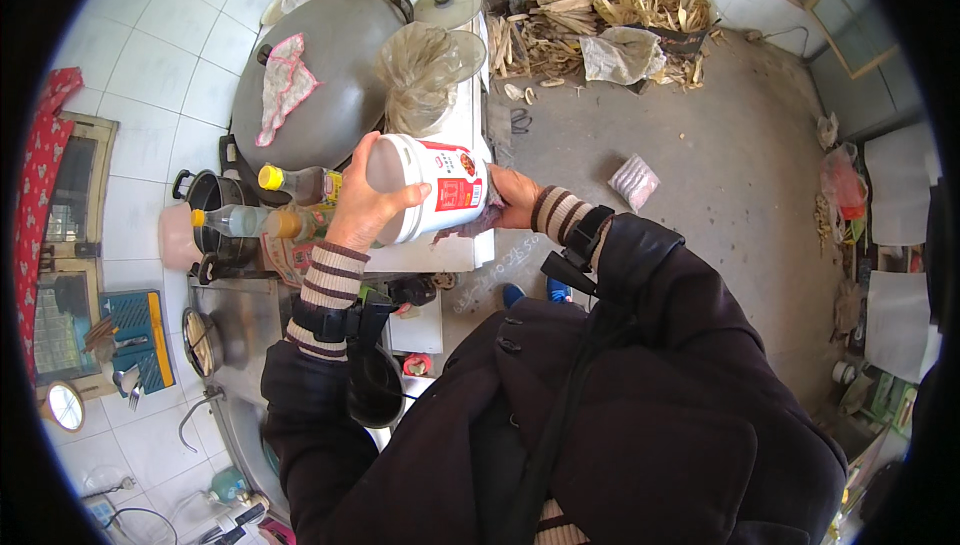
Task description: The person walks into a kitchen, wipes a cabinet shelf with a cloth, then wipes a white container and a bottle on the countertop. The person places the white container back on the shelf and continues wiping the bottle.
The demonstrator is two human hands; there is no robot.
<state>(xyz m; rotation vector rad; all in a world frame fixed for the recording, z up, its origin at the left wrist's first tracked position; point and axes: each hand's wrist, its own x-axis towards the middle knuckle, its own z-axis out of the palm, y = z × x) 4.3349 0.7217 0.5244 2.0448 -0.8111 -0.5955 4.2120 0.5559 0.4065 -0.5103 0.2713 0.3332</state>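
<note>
A white plastic tub point(442, 188) with a red printed label is tilted on its side between both hands, over the white counter. My left hand point(367, 196) grips its rimmed end, thumb across the side. At the base end is my right hand point(514, 196), with a dark purplish cloth point(472, 226) bunched under its fingers and against the tub. Left of the tub stand bottles with yellow caps point(271, 178) and a jar with a tan lid point(285, 224). A crumpled clear plastic bag point(420, 76) lies just beyond the tub.
A large domed wok lid point(322, 57) with a pink-edged cloth point(287, 91) covers the stove area. Dark pots point(217, 200) stand at the left. Firewood point(562, 16) is heaped on the floor by the far wall. A small filled bag point(634, 183) lies on the floor at the right.
</note>
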